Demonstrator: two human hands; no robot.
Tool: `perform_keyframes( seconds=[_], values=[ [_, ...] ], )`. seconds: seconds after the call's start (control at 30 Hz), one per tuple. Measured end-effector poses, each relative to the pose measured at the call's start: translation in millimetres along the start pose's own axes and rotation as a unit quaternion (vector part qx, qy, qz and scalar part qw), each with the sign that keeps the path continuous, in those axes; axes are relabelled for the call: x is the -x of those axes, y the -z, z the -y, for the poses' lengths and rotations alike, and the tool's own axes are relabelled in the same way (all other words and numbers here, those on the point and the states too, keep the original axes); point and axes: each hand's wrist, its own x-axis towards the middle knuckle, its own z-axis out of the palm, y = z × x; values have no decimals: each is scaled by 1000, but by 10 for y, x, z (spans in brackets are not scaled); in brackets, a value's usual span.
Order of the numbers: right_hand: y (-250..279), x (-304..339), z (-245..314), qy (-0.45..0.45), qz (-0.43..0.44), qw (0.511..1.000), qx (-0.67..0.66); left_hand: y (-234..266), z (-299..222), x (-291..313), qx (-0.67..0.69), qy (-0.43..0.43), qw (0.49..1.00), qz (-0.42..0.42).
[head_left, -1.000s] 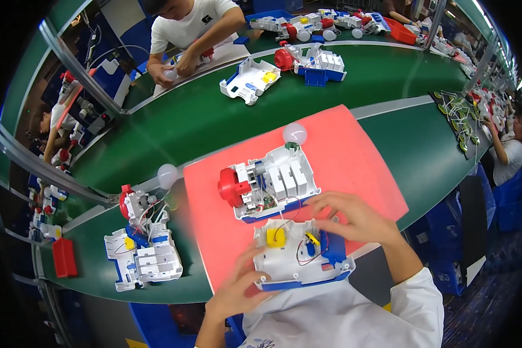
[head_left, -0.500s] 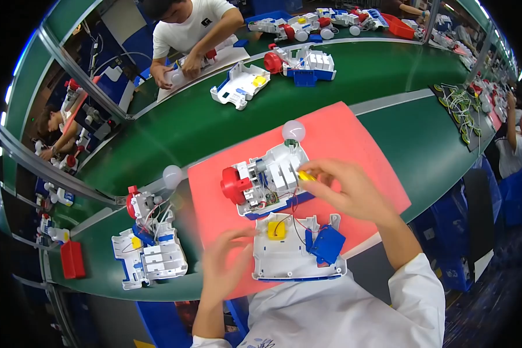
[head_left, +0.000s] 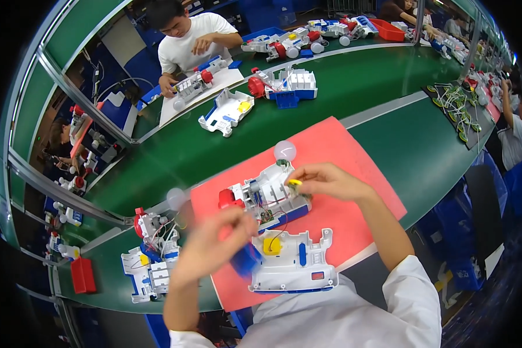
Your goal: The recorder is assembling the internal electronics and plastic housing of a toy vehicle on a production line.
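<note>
My right hand (head_left: 330,182) pinches a small round yellow-rimmed part (head_left: 295,182) over the white inner housing (head_left: 275,194). That housing has a red round end (head_left: 231,198), loose wires and a pale ball (head_left: 285,151). My left hand (head_left: 217,246) is smeared by motion, its fingers drawn together near the housing's wires; what they hold cannot be made out. Below it a blurred blue box-like piece (head_left: 246,260) is beside the open white shell (head_left: 296,275). Inside that shell sits a yellow block (head_left: 272,246), wired to the housing.
A pink mat (head_left: 354,168) lies under the work on a green table (head_left: 412,133). Another opened unit (head_left: 156,261) and a red bin (head_left: 83,275) stand left. Across the table are a white shell (head_left: 226,113), another housing (head_left: 290,84) and a co-worker (head_left: 197,40). Wired parts (head_left: 455,110) lie right.
The blue piece has moved from the shell's right side to its left, and my left hand has risen toward the wires. My right hand still holds the yellow part, slightly lower and further left.
</note>
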Motion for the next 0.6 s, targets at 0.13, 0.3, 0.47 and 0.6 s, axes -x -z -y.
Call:
perform_keyframes(
  seconds=[0.13,0.3,0.47,0.6],
  values=[
    [-150,292,56,85,-11,991,98,24,-462,-814,-515,-285,778,-220],
    [-573,433,99,118,-151,942,274,-315,-269,-1046,-608,-323,714,-127],
    [-705,518,223,58,-168,941,286,-392,153,-236,-226,53,956,179],
    [-747,359,312,61,-145,945,286,-845,419,-95,246,159,936,195]
  ],
)
